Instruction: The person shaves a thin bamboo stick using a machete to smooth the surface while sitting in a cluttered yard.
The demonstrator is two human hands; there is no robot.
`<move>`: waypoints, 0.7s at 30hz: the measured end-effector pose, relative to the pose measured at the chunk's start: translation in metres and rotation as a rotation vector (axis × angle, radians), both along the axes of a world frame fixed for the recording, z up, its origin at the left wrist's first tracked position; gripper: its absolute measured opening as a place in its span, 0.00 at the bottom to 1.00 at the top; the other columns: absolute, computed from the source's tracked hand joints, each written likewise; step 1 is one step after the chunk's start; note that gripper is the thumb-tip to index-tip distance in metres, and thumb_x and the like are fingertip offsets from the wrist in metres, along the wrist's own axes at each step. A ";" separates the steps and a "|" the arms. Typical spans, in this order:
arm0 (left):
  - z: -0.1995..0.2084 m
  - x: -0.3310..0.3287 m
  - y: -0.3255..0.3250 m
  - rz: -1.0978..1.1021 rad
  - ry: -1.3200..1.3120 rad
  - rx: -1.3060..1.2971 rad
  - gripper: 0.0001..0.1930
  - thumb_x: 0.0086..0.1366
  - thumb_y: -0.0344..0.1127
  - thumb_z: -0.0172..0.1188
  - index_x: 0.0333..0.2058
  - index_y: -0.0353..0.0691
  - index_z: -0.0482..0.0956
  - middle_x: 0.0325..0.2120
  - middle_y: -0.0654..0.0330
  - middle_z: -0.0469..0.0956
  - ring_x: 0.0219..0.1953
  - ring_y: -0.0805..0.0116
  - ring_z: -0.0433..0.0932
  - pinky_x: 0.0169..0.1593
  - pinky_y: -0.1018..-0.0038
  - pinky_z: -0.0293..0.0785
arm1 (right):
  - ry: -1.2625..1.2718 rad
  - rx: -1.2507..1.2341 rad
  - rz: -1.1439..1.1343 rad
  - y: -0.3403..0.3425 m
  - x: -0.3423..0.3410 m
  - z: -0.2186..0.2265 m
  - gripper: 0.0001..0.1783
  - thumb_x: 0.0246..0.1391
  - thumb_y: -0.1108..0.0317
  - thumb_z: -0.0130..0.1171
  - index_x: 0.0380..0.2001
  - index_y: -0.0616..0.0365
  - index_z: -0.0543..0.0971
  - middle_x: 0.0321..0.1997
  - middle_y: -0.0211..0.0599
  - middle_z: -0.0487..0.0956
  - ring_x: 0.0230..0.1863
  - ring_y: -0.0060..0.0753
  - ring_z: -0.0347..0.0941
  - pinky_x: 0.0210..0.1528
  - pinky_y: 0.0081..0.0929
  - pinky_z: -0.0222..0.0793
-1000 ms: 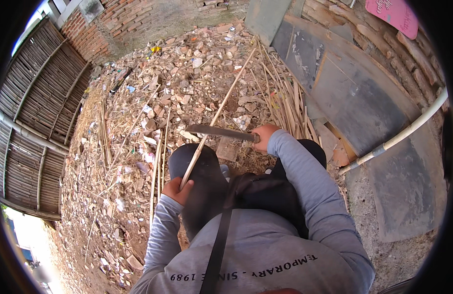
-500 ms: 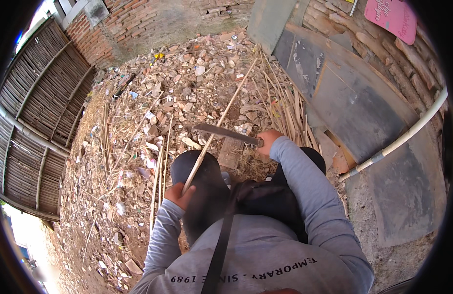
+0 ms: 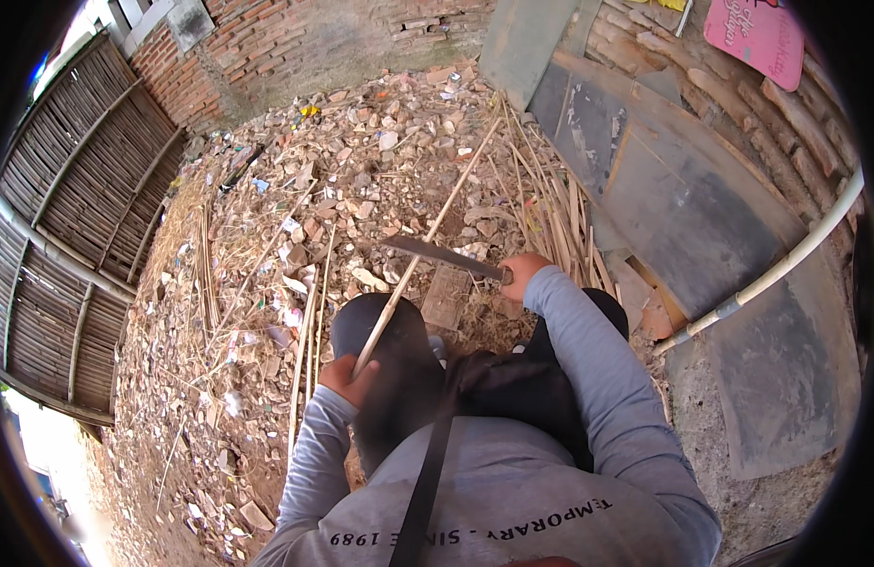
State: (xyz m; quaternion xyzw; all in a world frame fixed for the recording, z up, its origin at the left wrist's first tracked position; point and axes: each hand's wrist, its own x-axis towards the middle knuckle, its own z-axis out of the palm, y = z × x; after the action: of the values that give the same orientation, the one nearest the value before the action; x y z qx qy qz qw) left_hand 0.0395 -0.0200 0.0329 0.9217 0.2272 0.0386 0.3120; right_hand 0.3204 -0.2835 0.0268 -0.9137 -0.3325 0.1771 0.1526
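Note:
My left hand is closed around the near end of a long, thin bamboo strip, beside my left knee. The strip slants away from me, up and to the right, across the rubble. In my right hand I grip the handle of a machete above my right knee. Its dark blade points left and lies across the strip's middle; whether it has cut into the strip I cannot tell. A small wooden board rests on the ground between my knees, below the blade.
Split bamboo strips lie piled at the right, with a few more left of my knee. Broken-brick rubble covers the ground. Dark panels lean along the right wall, crossed by a pale pole. A bamboo screen stands left.
The machete and my right hand have shifted very slightly right. The strip and my left hand stay almost in place.

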 end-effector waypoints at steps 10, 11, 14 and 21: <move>0.003 0.001 0.003 -0.026 -0.004 -0.052 0.22 0.58 0.51 0.59 0.22 0.34 0.73 0.14 0.54 0.71 0.18 0.65 0.69 0.25 0.67 0.66 | -0.091 0.082 0.013 -0.011 0.011 -0.001 0.17 0.36 0.60 0.62 0.34 0.51 0.79 0.29 0.44 0.79 0.35 0.49 0.75 0.40 0.41 0.70; 0.005 0.001 0.002 -0.035 -0.021 -0.070 0.22 0.58 0.51 0.59 0.21 0.35 0.73 0.13 0.53 0.71 0.17 0.64 0.70 0.24 0.67 0.66 | -0.045 0.088 -0.073 -0.012 0.013 0.001 0.16 0.36 0.60 0.61 0.33 0.51 0.79 0.29 0.44 0.79 0.35 0.49 0.75 0.40 0.41 0.70; 0.001 0.002 0.008 -0.048 -0.015 -0.110 0.20 0.59 0.49 0.59 0.21 0.35 0.73 0.12 0.59 0.68 0.16 0.72 0.66 0.22 0.70 0.63 | -0.100 0.101 -0.028 -0.007 0.004 -0.003 0.14 0.38 0.60 0.59 0.32 0.51 0.79 0.30 0.44 0.79 0.35 0.48 0.76 0.41 0.40 0.71; 0.000 0.003 0.010 -0.025 -0.019 -0.312 0.20 0.61 0.48 0.58 0.20 0.37 0.72 0.12 0.69 0.65 0.18 0.81 0.60 0.20 0.76 0.58 | -0.022 0.138 -0.097 -0.016 0.021 -0.011 0.17 0.37 0.57 0.63 0.32 0.54 0.79 0.27 0.45 0.79 0.34 0.49 0.76 0.39 0.40 0.71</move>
State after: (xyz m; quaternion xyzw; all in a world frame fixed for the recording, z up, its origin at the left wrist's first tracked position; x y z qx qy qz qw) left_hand 0.0428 -0.0103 0.0326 0.8644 0.2159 0.0076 0.4541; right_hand 0.3417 -0.2994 0.0154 -0.9180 -0.3009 0.1360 0.2199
